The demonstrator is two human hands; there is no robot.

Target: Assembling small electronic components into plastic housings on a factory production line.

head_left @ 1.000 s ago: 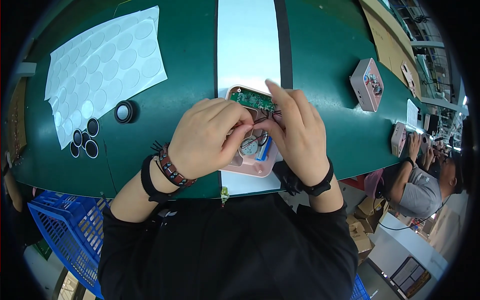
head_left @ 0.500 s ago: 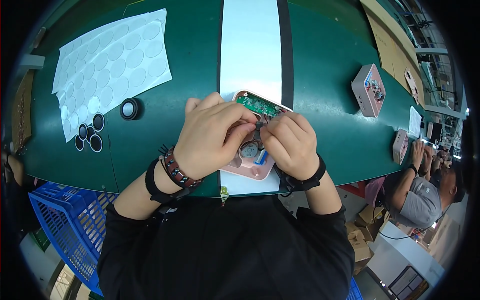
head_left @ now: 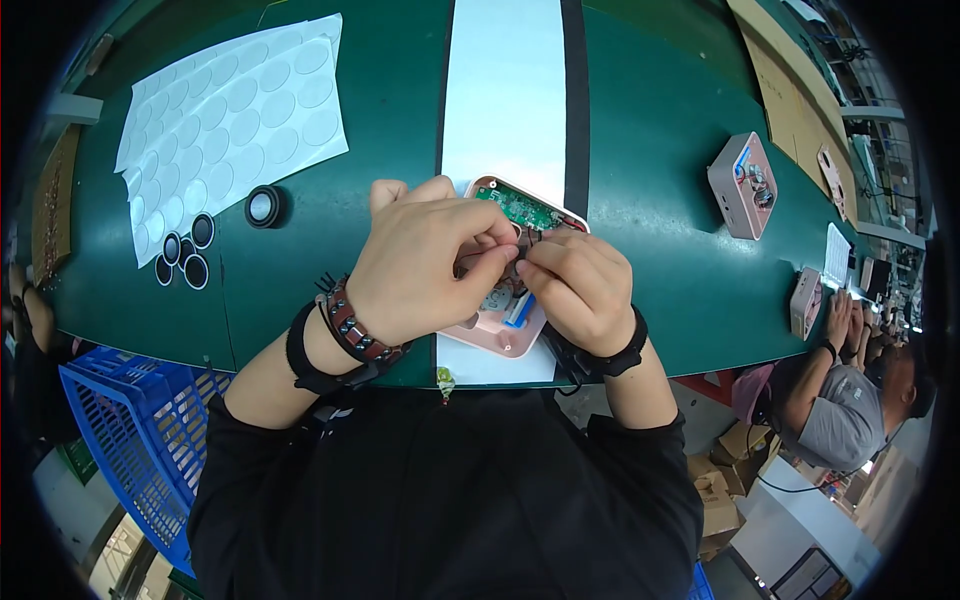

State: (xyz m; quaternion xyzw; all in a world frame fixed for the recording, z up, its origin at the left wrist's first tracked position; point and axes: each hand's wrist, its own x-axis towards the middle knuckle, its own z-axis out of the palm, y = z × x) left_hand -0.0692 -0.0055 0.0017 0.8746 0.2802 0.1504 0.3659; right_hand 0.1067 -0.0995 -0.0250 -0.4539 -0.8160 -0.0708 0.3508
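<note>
A pink plastic housing [head_left: 512, 346] lies open under my hands on the white strip. Inside it are a green circuit board [head_left: 520, 208], a round metal part [head_left: 495, 299], a blue-and-white part [head_left: 518, 311] and thin dark wires. My left hand [head_left: 425, 262] reaches over the housing's left side, thumb and forefinger pinched together. My right hand [head_left: 582, 290] is closed opposite it, its fingertips almost touching the left ones. Between both sets of fingertips is a small dark piece [head_left: 521, 254] by the wires, mostly covered; its kind cannot be made out.
White sheets with round stickers [head_left: 240, 110] lie at the far left, near a black round part [head_left: 264, 207] and several black rings [head_left: 196, 270]. Two more pink housings [head_left: 742, 186] stand at the right. A blue crate [head_left: 140, 430] is below the table; a co-worker [head_left: 850, 410] sits at right.
The fingertips have drawn slightly closer together over the small dark piece, which shows less now. The whole view has shifted a little.
</note>
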